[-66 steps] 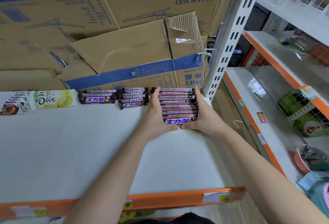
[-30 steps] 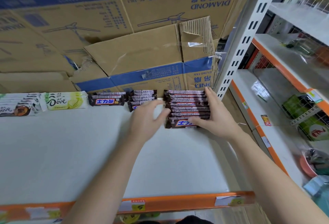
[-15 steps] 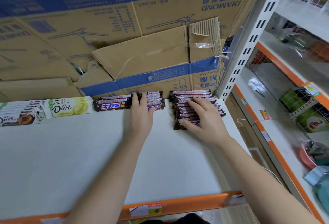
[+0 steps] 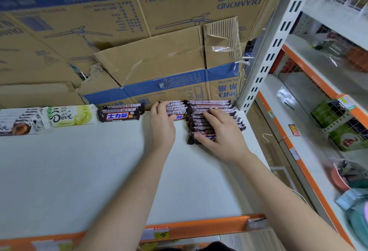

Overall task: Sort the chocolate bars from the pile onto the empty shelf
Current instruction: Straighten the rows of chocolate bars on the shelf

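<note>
Dark brown Snickers bars lie in three stacks along the back of the white shelf (image 4: 79,171). My right hand (image 4: 221,133) rests flat, fingers spread, on the big right stack (image 4: 211,107) by the upright post. My left hand (image 4: 162,125) lies on the middle stack (image 4: 175,107), fingers touching its front. A small left stack (image 4: 120,114) stands apart, untouched. Further left lie a green-white Dove bar (image 4: 69,117) and white Dove bars (image 4: 20,123).
Large cardboard boxes (image 4: 159,67) stand right behind the bars. A white slotted upright post (image 4: 264,59) bounds the shelf on the right. An orange front rail (image 4: 199,228) carries price tags. Neighbouring shelves at right hold green packs (image 4: 342,129) and other goods.
Both hands let go of the big stack after setting it down. My left hand moved left onto the middle stack. My right hand shifted on top of the big stack, whose bars now sit slightly askew.
</note>
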Demonstrator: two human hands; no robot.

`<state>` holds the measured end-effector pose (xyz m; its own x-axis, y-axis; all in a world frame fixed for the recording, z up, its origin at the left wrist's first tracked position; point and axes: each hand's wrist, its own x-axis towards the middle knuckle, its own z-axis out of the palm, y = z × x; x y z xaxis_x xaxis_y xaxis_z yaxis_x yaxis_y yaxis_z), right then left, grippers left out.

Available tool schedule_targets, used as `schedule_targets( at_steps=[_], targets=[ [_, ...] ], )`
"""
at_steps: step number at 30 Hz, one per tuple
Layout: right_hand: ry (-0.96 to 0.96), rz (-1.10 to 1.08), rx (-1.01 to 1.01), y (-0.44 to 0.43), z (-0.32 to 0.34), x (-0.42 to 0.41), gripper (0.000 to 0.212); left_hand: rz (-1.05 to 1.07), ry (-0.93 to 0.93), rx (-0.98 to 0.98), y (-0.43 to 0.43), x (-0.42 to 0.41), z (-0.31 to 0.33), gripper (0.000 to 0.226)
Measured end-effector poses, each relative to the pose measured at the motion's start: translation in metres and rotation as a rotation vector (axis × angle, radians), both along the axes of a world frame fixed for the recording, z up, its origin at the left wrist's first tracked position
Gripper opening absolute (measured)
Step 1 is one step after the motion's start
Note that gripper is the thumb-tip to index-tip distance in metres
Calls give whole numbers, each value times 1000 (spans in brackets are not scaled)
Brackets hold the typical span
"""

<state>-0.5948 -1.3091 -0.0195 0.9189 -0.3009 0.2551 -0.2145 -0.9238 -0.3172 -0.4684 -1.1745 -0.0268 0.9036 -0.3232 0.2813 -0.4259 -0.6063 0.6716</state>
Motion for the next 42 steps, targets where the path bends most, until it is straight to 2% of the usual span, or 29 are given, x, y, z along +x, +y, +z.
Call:
schedule_targets(
  at_steps=[3,7,10,12,16,21,24,31,42],
  targets=[
    [4,19,-7,-1,1,0,76,65,60,-34,-6,-3,-2,40],
    [-16,37,9,-2,1,-1,75,137,142,-21,-5,0,1,49],
    [-43,79,38,4,1,4,69,97,91,41,6,6,0,57],
    [-69,122,44,13,0,13,62,60,50,17,23,11,0,52],
    [-159,188,55,45,-1,36,47,93,-197,47,76,37,-5,39],
    [-195,254,68,91,-6,58,39,113,-95,204,117,74,-5,44],
    [-166,258,73,110,-14,64,34,74,-142,302,125,85,-5,39],
    [-62,175,96,111,-22,58,36,91,-233,393,122,85,-12,37],
    [-61,175,95,107,-24,53,32,59,-192,300,100,80,-9,36]
  ],
)
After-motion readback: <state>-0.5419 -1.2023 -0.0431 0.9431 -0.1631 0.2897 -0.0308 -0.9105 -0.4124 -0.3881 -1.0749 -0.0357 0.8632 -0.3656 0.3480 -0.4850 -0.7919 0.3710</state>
